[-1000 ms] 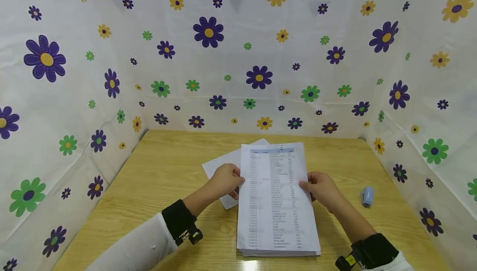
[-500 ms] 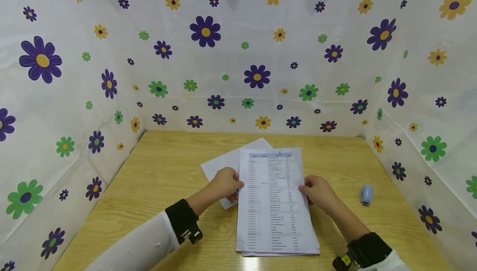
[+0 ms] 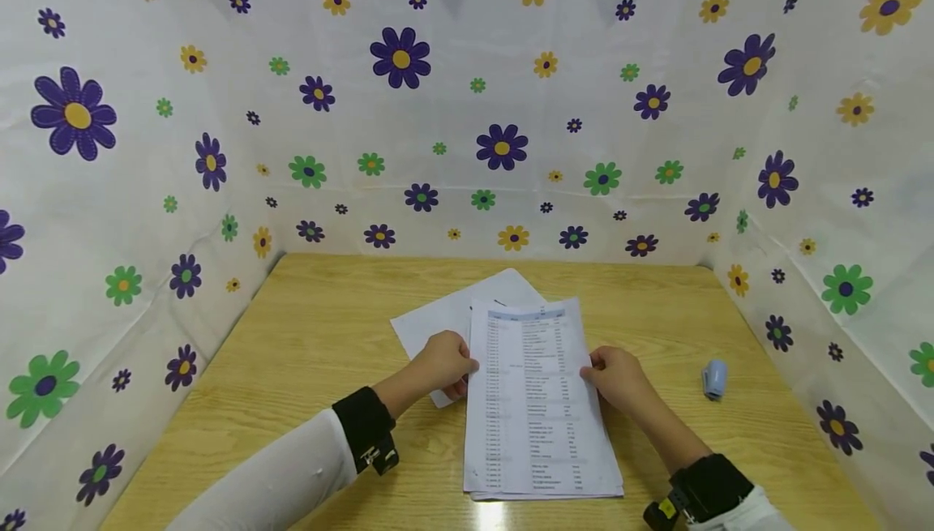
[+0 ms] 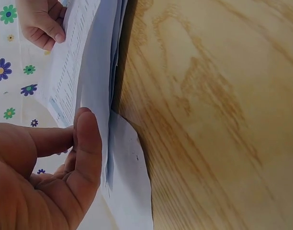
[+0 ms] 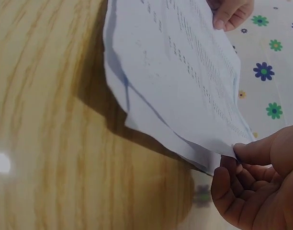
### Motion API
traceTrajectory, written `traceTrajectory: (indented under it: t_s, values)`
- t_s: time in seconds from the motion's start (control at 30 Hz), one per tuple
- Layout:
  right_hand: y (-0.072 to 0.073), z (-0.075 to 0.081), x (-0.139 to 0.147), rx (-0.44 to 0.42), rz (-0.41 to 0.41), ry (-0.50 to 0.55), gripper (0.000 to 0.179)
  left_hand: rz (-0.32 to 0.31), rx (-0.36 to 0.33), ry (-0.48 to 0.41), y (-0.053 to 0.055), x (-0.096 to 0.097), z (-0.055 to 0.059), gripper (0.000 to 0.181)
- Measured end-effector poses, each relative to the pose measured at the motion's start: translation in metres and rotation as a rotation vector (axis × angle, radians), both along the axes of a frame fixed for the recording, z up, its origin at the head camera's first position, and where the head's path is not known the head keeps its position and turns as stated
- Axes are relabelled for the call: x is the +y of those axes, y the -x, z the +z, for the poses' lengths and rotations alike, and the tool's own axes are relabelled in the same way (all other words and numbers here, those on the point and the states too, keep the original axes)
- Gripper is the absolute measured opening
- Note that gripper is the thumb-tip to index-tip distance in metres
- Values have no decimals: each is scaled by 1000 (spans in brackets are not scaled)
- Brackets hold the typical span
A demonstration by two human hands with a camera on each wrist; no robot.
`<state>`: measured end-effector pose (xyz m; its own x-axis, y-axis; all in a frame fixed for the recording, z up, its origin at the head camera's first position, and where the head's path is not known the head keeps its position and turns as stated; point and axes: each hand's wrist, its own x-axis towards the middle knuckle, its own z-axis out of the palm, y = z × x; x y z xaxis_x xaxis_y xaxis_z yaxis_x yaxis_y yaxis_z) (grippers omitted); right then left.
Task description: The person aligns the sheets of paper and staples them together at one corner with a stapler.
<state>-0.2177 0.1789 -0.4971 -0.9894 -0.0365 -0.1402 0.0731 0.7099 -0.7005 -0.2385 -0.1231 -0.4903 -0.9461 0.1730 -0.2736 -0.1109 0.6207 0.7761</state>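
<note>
Both hands hold a printed sheet of paper (image 3: 536,417) with rows of small text, on top of several other sheets. My left hand (image 3: 442,362) pinches its left edge between thumb and fingers. My right hand (image 3: 615,374) pinches the right edge; the right wrist view shows the thumb (image 5: 254,152) on top of the sheet. Lower sheets (image 4: 115,52) lie apart from the top one along the edge in the left wrist view. A whiter sheet (image 3: 430,316) lies askew on the table behind, partly covered by the held paper and my left hand.
A small light-blue stapler-like object (image 3: 715,378) rests on the wooden table (image 3: 314,312) at the right. Flower-printed white cloth (image 3: 452,93) encloses the table at the back and both sides.
The held sheet's top edge has come down and toward me, showing more of the sheet behind. My right hand has shifted slightly left and down; both hands keep their pinch.
</note>
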Motion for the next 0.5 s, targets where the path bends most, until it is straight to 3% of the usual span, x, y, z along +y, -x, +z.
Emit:
traceTrajectory:
  t_s: [0.5]
  values:
    - [2, -8, -3, -28, -24, -47, 23, -2, -34, 28, -2, -2, -4, 16]
